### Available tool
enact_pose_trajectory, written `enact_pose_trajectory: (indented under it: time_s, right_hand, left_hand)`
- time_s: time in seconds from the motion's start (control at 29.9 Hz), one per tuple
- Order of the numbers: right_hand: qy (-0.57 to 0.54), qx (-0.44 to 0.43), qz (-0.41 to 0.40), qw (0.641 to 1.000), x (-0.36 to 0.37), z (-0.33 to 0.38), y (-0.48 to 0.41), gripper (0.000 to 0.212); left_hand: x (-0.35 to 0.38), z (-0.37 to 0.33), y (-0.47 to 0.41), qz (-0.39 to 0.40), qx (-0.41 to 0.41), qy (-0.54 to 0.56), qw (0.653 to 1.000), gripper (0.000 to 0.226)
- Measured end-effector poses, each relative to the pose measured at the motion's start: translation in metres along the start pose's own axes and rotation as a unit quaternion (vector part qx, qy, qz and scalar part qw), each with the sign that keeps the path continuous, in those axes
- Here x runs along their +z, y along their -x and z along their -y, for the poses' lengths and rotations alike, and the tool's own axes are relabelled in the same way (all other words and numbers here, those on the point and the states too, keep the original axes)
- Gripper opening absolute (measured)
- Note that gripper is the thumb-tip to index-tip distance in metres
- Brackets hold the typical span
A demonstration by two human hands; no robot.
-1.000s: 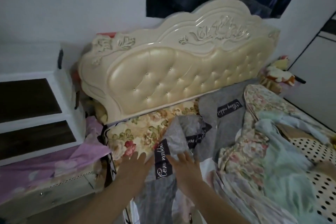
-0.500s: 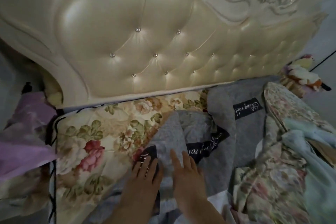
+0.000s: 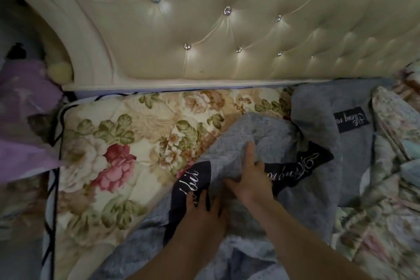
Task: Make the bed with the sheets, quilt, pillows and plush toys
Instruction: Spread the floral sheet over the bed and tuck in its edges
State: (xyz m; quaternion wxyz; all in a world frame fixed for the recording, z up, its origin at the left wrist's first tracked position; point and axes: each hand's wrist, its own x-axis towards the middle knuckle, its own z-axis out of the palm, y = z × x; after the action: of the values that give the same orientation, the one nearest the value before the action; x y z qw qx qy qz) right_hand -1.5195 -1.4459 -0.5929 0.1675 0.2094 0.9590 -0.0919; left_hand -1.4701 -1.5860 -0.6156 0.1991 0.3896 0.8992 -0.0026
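Note:
A grey sheet (image 3: 234, 134) with black script labels lies bunched on the floral mattress (image 3: 127, 143), just below the cream tufted headboard (image 3: 227, 29). My right hand (image 3: 252, 179) grips a raised fold of the grey sheet, thumb on the left side of the fold and forefinger stretched up along it. My left hand (image 3: 202, 209) sits close beside it on a black label of the same sheet, its fingers curled into the cloth. A floral quilt (image 3: 386, 223) is crumpled at the right. No pillow or plush toy shows.
A purple cloth (image 3: 25, 120) hangs over the furniture at the left edge of the bed. A pale round object (image 3: 60, 70) sits in the gap beside the headboard. A bit of mint-green fabric (image 3: 409, 166) lies on the quilt.
The view has moved in close toward the headboard. Both hands went from lying flat on the grey sheet to closing on it, and my right hand reached further up the fold.

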Motion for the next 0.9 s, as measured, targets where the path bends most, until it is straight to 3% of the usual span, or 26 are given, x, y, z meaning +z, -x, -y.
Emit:
enact_pose_trajectory:
  time_s: [0.13, 0.23, 0.3, 0.44, 0.47, 0.54, 0.6, 0.67, 0.77, 0.9]
  right_hand:
    - [-0.113, -0.008, 0.014, 0.994, -0.034, 0.016, 0.004, 0.105]
    - [-0.257, -0.028, 0.051, 0.965, -0.072, 0.075, 0.002, 0.084]
    - [-0.316, -0.056, -0.004, 0.947, -0.087, 0.115, -0.004, 0.069]
    - [-0.417, -0.147, -0.112, 0.89, -0.093, 0.243, -0.01, 0.061]
    - [-0.409, -0.181, -0.102, 0.889, -0.091, 0.269, -0.01, 0.063]
    - [-0.38, -0.233, -0.006, 0.895, -0.064, 0.33, -0.003, 0.069]
    - [-0.374, -0.218, 0.077, 0.898, -0.031, 0.36, 0.007, 0.07]
    - [-0.363, -0.207, 0.063, 0.906, -0.004, 0.355, 0.011, 0.064]
    - [-0.247, -0.278, 0.029, 0.928, 0.033, 0.322, 0.022, 0.064]
    - [-0.069, -0.331, 0.018, 0.941, 0.069, 0.288, 0.02, 0.071]
  left_hand:
    - [-0.019, 0.054, 0.026, -0.195, -0.025, 0.08, 0.977, 0.06]
    - [-0.051, 0.126, 0.067, -0.209, -0.086, 0.065, 0.972, 0.088]
    - [-0.064, 0.159, 0.081, -0.25, -0.132, 0.047, 0.958, 0.103]
    - [-0.08, 0.226, 0.119, -0.334, -0.278, 0.026, 0.9, 0.097]
    - [-0.074, 0.238, 0.124, -0.349, -0.317, 0.018, 0.882, 0.094]
    - [-0.044, 0.267, 0.144, -0.358, -0.393, 0.018, 0.847, 0.086]
    - [-0.012, 0.281, 0.155, -0.36, -0.422, 0.017, 0.832, 0.077]
    - [0.008, 0.288, 0.154, -0.355, -0.382, 0.022, 0.853, 0.069]
    - [0.026, 0.296, 0.146, -0.332, -0.29, 0.024, 0.897, 0.056]
    - [0.046, 0.287, 0.127, -0.284, -0.284, 0.064, 0.913, 0.059]
